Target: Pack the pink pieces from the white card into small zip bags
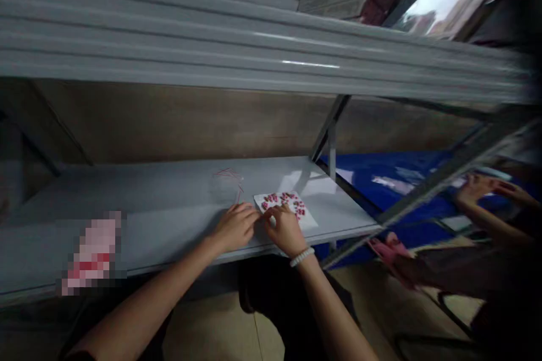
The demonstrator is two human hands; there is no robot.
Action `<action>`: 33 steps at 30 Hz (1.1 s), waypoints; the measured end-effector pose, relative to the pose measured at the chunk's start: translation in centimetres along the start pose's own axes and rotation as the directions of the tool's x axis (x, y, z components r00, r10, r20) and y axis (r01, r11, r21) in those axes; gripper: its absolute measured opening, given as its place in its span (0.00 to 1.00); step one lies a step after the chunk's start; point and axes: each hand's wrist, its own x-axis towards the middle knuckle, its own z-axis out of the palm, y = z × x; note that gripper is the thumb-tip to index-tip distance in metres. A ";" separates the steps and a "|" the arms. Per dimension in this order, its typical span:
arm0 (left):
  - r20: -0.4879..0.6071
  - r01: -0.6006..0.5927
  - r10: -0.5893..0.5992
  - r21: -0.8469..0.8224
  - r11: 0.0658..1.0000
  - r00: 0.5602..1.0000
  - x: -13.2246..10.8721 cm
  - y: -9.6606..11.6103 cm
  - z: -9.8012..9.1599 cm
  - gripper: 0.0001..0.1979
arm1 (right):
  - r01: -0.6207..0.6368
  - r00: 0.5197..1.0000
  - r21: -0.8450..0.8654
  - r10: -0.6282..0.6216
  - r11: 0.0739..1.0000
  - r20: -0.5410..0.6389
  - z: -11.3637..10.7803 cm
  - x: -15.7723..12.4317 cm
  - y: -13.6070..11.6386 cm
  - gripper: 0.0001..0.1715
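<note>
My left hand [237, 227] is at the front of the grey shelf surface, fingers bent and pressed together. Its fingertips meet those of my right hand [287, 230], which is closed in a pinch. Anything between the fingers is too small to make out. A white square sheet [311, 221] with a ring of small pink and red pieces lies partly under my right hand, which covers its lower left. Beyond my left hand, several thin reddish strips [228, 171] are scattered on the surface, one reaching down to the fingers. A pale beaded bracelet [302, 256] circles my right wrist.
A ridged grey shelf beam [212, 45] runs across above the hands. Slanted metal struts [332, 141] stand at the right. A blurred pink and red item [95, 254] lies at left. Another person's hands [478, 189] are over a blue surface [359, 172] at right.
</note>
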 end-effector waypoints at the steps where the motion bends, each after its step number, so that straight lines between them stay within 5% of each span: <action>1: -0.018 0.054 -0.054 0.012 0.998 0.998 -0.2 -0.9 -0.1 0.15 | -0.035 0.999 0.040 0.034 0.999 0.022 0.4 1.0 -0.5 0.12; 6: -0.046 0.220 -0.218 0.053 0.974 0.975 -1.5 -4.3 -0.3 0.23 | -0.216 0.961 0.051 0.203 0.975 0.185 3.3 5.5 -3.5 0.18; 11: 0.000 0.239 -0.239 0.067 0.969 0.971 -2.6 -4.7 0.4 0.23 | -0.308 0.928 -0.056 0.313 0.950 0.201 5.9 6.9 -5.6 0.16; 20: 0.034 0.188 -0.191 0.061 0.980 0.981 -2.4 -3.3 0.0 0.16 | -0.375 0.906 -0.096 0.387 0.922 0.170 6.4 6.0 -4.9 0.16; 33: 0.078 0.071 -0.073 0.026 0.997 0.994 -4.7 1.2 -0.6 0.15 | -0.380 0.911 -0.130 0.395 0.916 0.121 3.5 0.5 -3.8 0.11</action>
